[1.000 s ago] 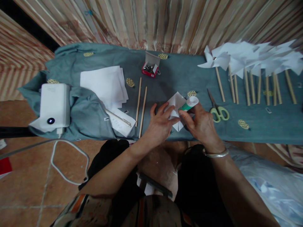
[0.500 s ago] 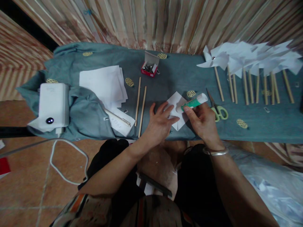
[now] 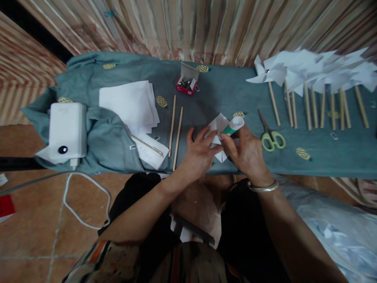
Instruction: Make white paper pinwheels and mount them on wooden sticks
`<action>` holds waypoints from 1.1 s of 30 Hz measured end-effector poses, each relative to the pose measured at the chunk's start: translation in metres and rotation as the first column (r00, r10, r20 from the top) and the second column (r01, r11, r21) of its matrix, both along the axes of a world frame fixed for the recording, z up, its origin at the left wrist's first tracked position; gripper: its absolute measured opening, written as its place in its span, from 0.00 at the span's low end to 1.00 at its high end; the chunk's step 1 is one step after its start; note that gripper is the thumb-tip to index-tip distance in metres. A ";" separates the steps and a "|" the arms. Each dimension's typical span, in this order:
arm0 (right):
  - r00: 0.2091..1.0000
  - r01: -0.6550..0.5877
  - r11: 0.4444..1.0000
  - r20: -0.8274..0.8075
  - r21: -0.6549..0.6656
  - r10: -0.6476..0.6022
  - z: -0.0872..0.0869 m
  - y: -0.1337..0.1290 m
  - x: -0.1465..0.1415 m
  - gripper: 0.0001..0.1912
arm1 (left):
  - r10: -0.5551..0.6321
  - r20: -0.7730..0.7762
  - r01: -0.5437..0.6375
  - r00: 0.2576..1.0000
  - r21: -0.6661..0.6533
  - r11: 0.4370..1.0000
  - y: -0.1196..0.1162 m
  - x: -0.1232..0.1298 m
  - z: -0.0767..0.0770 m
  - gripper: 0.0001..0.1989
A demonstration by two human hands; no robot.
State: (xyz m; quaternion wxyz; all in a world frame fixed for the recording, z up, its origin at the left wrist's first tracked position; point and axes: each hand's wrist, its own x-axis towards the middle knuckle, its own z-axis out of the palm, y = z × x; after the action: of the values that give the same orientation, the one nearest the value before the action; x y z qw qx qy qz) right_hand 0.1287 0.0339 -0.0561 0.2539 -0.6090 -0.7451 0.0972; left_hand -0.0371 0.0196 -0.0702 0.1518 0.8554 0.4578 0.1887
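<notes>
A small folded white paper point(image 3: 219, 121) lies on the cloth in front of me, partly covered by both hands. My left hand point(image 3: 200, 152) rests on its left side, fingers spread and pressing the sheet flat. Wrapped in my right hand point(image 3: 247, 151) is a green and white glue stick point(image 3: 232, 126), tilted so its lower end is over the middle of the paper. The tip of the glue stick is hidden behind my fingers. Just right of that hand lie scissors point(image 3: 272, 140) with green handles.
Two wooden sticks point(image 3: 177, 137) lie left of my hands. Beyond is an open red box of small metal pins point(image 3: 186, 85). Further left are stacked white sheets point(image 3: 126, 104), a pen point(image 3: 147, 145) and a white power bank point(image 3: 67, 131). Several paper pinwheels point(image 3: 312, 72) lie at the right.
My right hand has moved left with the glue stick, which now stands steeper over the paper. It has come away from the scissors' handles. My left hand has stayed in place.
</notes>
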 end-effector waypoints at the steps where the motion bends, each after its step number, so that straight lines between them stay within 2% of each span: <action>1: 1.000 -0.006 1.000 0.016 0.001 0.006 0.001 0.000 -0.001 0.24 | -0.002 -0.003 0.002 1.000 -0.002 1.000 0.000 0.000 0.000 0.15; 19: 0.996 -0.010 0.999 0.085 0.038 0.007 -0.002 -0.002 0.008 0.20 | 0.004 -0.030 -0.004 1.000 0.008 1.000 0.000 -0.001 -0.001 0.15; 33: 1.000 -0.027 0.999 0.010 0.020 0.027 0.000 -0.008 0.006 0.18 | 0.010 -0.022 -0.010 1.000 0.001 1.000 -0.001 0.000 -0.002 0.16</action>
State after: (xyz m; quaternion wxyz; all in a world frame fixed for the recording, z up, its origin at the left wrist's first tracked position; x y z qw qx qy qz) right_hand 0.1343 0.0256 -0.0561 0.2552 -0.5968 -0.7553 0.0903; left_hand -0.0374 0.0188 -0.0721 0.1453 0.8554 0.4633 0.1804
